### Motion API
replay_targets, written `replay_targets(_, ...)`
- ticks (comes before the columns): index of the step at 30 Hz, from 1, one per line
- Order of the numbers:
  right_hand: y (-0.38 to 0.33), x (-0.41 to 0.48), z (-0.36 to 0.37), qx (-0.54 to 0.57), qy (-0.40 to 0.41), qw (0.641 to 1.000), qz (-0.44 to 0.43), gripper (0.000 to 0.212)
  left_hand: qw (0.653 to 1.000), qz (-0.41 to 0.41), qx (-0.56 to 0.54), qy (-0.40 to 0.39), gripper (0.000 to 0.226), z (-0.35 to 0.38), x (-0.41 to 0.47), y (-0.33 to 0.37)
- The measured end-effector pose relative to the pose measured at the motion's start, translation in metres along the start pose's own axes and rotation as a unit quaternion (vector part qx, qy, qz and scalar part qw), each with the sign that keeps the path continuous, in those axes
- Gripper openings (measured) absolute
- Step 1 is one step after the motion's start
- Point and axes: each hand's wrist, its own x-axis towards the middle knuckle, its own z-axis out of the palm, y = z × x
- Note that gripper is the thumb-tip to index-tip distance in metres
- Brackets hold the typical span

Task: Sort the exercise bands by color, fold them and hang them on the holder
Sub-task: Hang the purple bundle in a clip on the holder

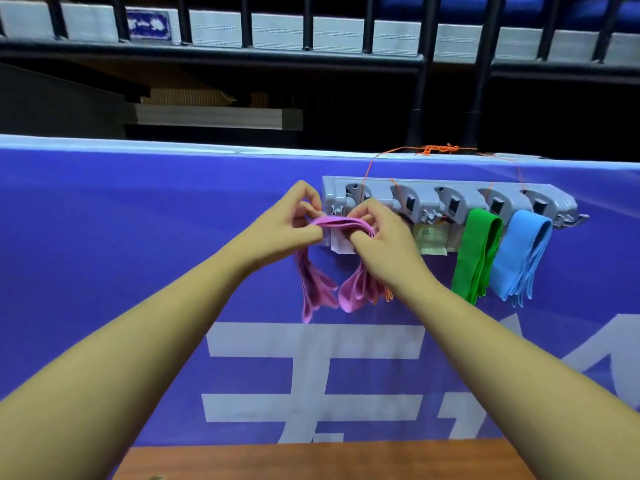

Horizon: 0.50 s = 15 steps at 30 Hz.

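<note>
The lower left part of the holder (460, 188) is covered by the right hand (384, 239) and the pink bands (332, 223). Below the holder, only a sliver of an orange band (388, 294) is seen, and the labels (428, 238) are too blurred to be read.

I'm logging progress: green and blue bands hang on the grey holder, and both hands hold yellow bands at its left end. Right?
No: the head view shows the left hand and right hand holding pink bands, not yellow, at the left end of the grey holder. Green bands and blue bands hang there.
</note>
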Motion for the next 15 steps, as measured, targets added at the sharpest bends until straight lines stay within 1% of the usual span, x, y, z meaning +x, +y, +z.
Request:
replay_targets(3, -0.006, 0.016, 0.005, -0.023, 0.061, 0.998, 0.006, 0.018, 0.998, 0.008, -0.02, 0.064, 0.018, 0.003, 0.02, -0.004)
replay_targets(7, 0.0, 0.032, 0.018, -0.073, 0.105, 0.992, 0.018, 0.026, 0.995, 0.01, -0.013, 0.098, 0.013, 0.009, 0.037, -0.013)
replay_targets(9, 0.003, 0.034, 0.026, -0.115, 0.109, 0.987, 0.005, 0.032, 0.994, 0.015, 0.016, 0.11, 0.013, 0.012, 0.04, -0.022)
replay_targets(11, 0.008, 0.034, 0.03, -0.165, 0.106, 0.981, -0.007, 0.031, 0.992, 0.018, 0.043, 0.115, 0.014, 0.015, 0.04, -0.029)
replay_targets(15, 0.015, 0.028, 0.033, -0.188, 0.086, 0.978, -0.032, 0.024, 0.993, 0.029, 0.021, 0.111, 0.013, 0.019, 0.034, -0.036)
